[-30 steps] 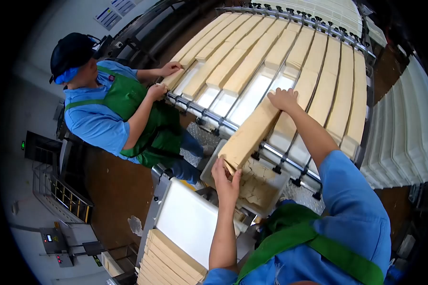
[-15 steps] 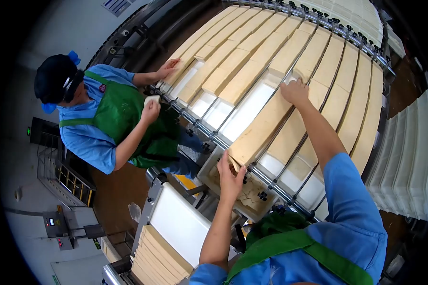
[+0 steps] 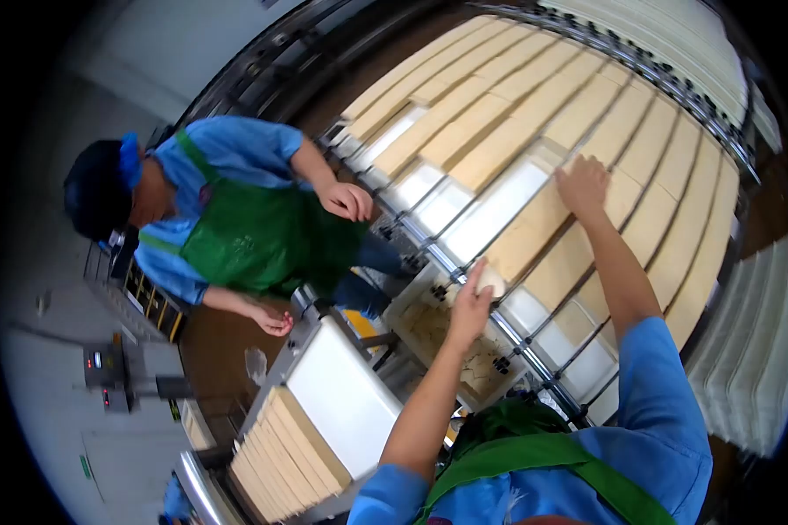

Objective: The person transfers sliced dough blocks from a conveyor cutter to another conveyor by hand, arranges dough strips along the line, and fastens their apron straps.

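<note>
On my feed, the long block [image 3: 527, 236] runs from the left hand [image 3: 473, 308] at its near end (pinching a pale piece [image 3: 492, 278]) toward the right hand [image 3: 585, 186], fingers loosely spread

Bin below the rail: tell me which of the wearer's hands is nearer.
Left. The left hand is at the rail, close by the bin; the right hand is farther off, over the slabs.

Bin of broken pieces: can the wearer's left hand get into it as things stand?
Probably yes: the left hand is near the bin, whose open top shows, though the metal rail may crowd one side.
</note>
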{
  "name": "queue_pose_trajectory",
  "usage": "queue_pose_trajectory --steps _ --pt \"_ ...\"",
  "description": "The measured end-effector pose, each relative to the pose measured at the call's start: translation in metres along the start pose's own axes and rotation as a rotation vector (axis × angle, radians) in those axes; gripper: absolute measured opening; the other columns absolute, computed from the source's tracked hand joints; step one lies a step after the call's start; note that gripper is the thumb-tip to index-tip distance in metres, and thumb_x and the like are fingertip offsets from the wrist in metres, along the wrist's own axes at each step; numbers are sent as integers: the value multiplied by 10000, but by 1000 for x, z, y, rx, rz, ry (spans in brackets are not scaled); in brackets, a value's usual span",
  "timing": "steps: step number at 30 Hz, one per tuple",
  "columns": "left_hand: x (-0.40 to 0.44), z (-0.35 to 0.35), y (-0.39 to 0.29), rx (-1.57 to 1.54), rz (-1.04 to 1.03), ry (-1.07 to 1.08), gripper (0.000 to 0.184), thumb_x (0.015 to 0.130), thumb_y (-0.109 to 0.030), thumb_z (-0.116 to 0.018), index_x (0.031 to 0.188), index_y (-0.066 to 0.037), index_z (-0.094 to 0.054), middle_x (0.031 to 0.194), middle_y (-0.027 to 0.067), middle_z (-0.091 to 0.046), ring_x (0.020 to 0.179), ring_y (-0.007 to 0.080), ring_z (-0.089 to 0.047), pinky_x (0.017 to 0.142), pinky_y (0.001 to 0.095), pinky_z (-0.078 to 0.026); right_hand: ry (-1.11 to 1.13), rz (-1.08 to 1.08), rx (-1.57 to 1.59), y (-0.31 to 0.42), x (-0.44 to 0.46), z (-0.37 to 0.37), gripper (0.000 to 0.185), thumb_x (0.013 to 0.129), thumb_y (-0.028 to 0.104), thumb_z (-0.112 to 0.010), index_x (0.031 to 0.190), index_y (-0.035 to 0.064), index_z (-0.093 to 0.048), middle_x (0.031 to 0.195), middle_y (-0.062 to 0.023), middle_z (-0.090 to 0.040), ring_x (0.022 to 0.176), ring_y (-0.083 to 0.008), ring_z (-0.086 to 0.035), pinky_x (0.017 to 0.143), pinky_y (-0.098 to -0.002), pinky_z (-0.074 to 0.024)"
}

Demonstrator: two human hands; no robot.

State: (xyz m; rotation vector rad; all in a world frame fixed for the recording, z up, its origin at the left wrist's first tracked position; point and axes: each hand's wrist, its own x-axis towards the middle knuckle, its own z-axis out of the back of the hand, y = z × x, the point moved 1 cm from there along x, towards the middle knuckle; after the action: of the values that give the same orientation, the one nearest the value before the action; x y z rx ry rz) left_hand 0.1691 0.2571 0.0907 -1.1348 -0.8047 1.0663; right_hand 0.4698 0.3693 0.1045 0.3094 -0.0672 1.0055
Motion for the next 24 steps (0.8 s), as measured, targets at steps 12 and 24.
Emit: queue_pose_trajectory --steps 12,24 --pt "-151 50 12 47 17 -730 174 825 -3 -608 972 -17 -514 984 126 -473 900 240 -503 824 307 -415 -200 626 336 25 -61 -32 408 846 243 -629 1197 44 -571 1074 -136 -619 1067 -313 -557 898 -428 -427" --pt "-355 156 48 185 157 -1372 130 888 -77 -606 985 6 -633 853 79 -625 761 138 -563 720 273 -466 576 1032 778 160 -339 36 134 868 72 -571 958 30 -660 811 -101 -612 829 -254 -557 801 -339 -435"
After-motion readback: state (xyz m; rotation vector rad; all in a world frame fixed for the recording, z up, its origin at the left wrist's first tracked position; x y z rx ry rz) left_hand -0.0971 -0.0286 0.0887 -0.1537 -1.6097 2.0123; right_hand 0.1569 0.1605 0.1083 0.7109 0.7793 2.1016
